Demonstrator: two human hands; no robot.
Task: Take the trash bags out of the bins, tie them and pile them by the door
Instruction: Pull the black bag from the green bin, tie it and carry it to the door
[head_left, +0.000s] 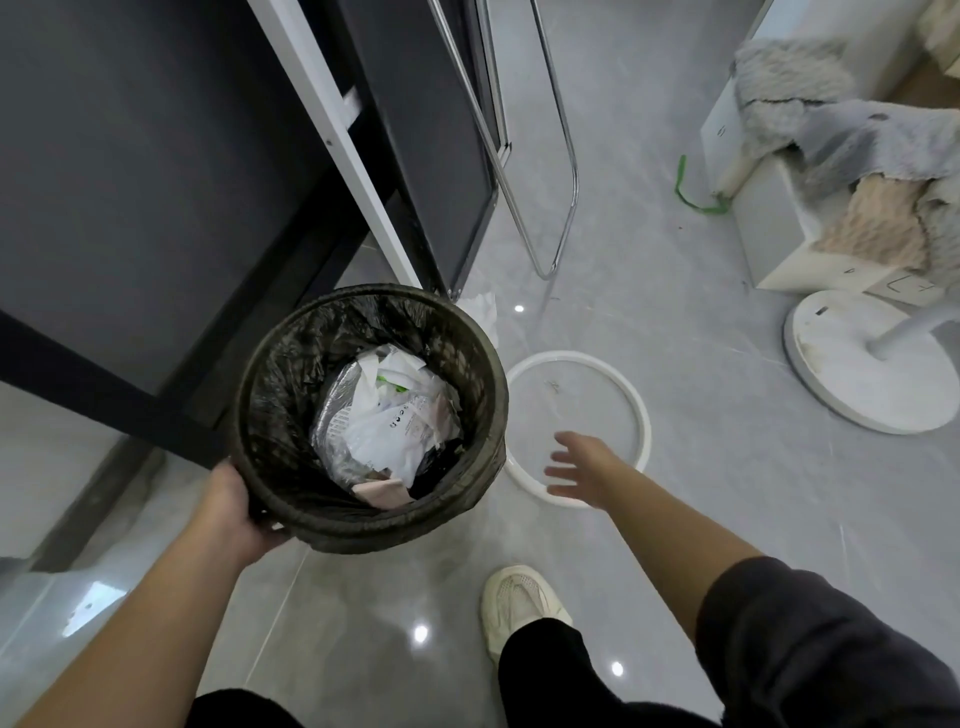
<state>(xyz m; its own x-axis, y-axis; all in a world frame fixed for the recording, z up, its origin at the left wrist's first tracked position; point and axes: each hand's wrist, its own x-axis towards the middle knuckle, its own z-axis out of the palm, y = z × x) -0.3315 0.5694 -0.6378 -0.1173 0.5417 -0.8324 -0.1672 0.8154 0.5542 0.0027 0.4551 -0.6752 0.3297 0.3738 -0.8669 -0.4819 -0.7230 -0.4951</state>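
Left hand (236, 512) grips the round bin (363, 535) by its near wall. Right hand (582, 467) hangs released, fingers spread, over a white ring (635, 400) on the glossy grey floor. Black trash bag (301, 353) lines the bin, folded over the rim: thin, crinkled film, soft, probably tears easily. Contents are paper and wrappers (395, 421), so I judge it light. Best hold: gather the folded-over edge.

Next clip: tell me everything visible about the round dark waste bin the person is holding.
The round, dark, mesh-look waste bin is seen from above, open-topped, beside a dark cabinet. A thin black plastic bag lines it, folded over the rim and untied. Inside lie crumpled white paper, clear wrappers and a pinkish card. The left hand grips its near rim. Its right edge overlaps a white ring on the floor.
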